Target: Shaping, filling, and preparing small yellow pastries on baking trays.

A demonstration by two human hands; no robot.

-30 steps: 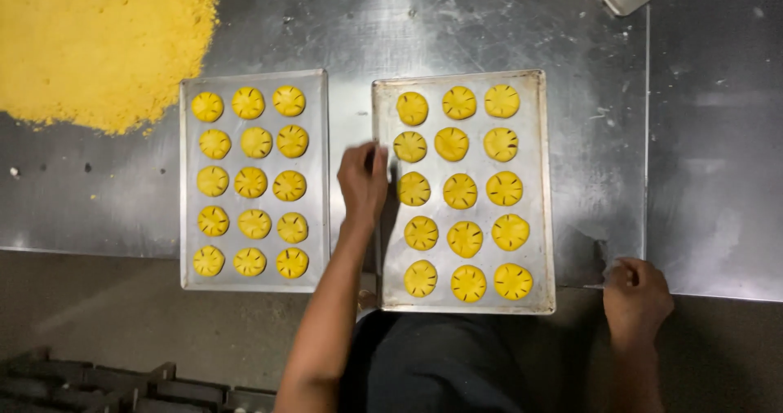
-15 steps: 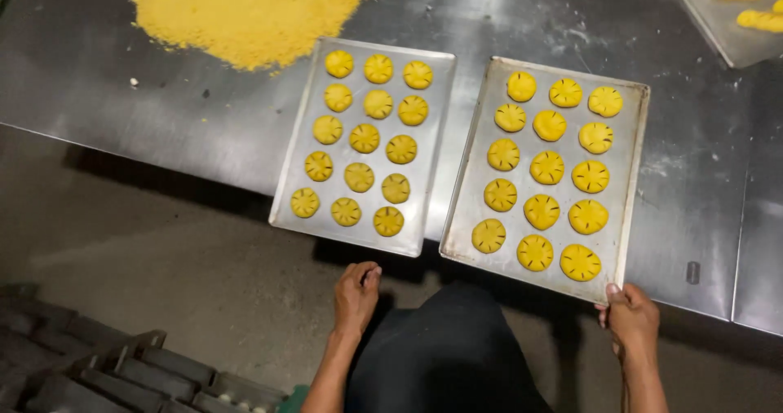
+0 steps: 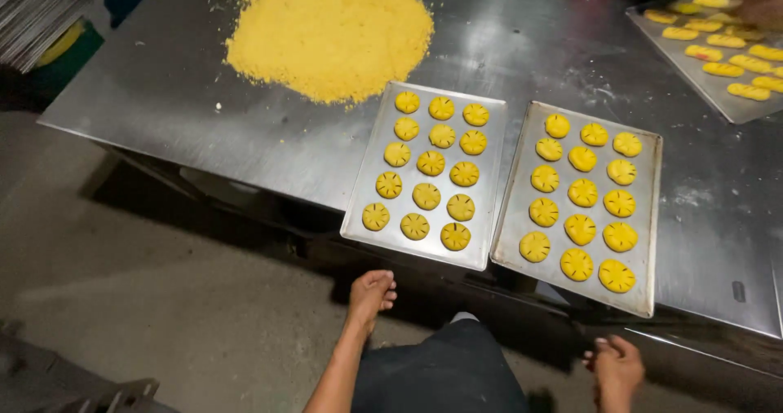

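We see steel table (image 3: 204, 128), crumb heap (image 3: 330, 34) at 11 o'clock. Two baking trays: left tray (image 3: 489, 185), right tray (image 3: 652, 217) side by side at centre, each filled with scored yellow dough rounds (image 3: 431, 163). Left hand (image 3: 371, 292) at 6 o'clock below left tray, loosely curled, empty. Right hand (image 3: 616, 368) at 5 o'clock, empty, touching nothing.
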